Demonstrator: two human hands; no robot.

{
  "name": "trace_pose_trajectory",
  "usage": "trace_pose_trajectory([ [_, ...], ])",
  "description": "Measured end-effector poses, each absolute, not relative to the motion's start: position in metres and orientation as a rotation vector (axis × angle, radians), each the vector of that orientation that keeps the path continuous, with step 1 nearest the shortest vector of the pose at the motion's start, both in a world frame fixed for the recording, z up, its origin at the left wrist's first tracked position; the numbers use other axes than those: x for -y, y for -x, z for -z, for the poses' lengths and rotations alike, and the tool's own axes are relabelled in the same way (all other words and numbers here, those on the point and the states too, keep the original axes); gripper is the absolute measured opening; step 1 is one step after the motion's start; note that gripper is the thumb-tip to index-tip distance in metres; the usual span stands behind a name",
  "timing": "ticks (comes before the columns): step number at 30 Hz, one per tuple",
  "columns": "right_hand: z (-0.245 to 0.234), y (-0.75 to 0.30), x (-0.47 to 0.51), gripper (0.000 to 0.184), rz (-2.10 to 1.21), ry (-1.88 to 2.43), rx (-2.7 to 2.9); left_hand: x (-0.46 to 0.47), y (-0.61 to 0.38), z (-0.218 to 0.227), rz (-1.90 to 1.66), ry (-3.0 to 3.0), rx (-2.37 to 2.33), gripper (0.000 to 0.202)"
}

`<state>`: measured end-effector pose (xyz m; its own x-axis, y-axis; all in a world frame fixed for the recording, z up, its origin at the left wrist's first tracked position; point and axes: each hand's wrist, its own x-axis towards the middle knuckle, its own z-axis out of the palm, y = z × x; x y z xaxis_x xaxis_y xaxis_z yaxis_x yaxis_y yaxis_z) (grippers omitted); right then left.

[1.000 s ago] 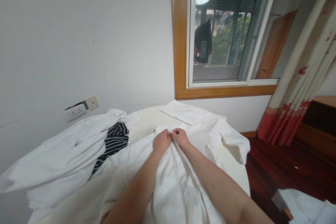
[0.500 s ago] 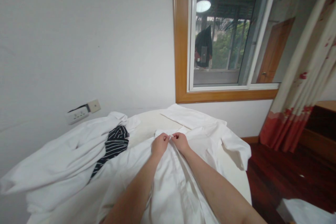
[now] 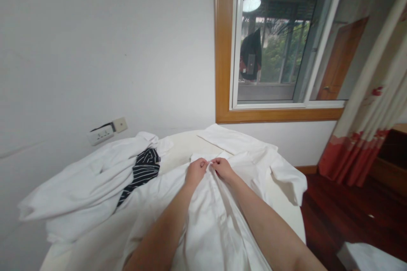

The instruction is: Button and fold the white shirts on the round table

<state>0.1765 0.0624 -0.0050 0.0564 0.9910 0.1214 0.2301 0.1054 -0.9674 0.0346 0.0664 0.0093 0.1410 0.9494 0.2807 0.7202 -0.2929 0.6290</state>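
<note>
A white long-sleeved shirt (image 3: 206,224) lies spread over a pale, rounded table top, its front running toward me. Near the upper end of its front opening, my left hand (image 3: 196,170) pinches the cloth between thumb and fingers. Close beside it, almost touching, my right hand (image 3: 223,168) pinches the facing edge of the same shirt. Whether a button sits between the fingertips is too small to make out. One sleeve (image 3: 288,178) hangs folded at the table's right side.
More white clothing (image 3: 92,186) is heaped on the left, with a black striped cloth (image 3: 144,171) beside it. The table edge (image 3: 297,220) curves on the right. Behind are a wall socket (image 3: 101,134), a window (image 3: 273,51) and a curtain (image 3: 359,127). A white object (image 3: 369,256) stands lower right.
The view has shifted slightly, so the scene sits a little farther right. Both hands still pinch the shirt at the same place, with only slight finger movement.
</note>
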Motion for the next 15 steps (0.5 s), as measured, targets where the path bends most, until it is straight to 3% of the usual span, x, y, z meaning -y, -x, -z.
trace_pose_trajectory([
  [15,0.0087,-0.1811,-0.0653,0.023,-0.996,1.254,1.398,-0.0736,-0.032,-0.0086,-0.878,-1.844,-1.404,0.016],
])
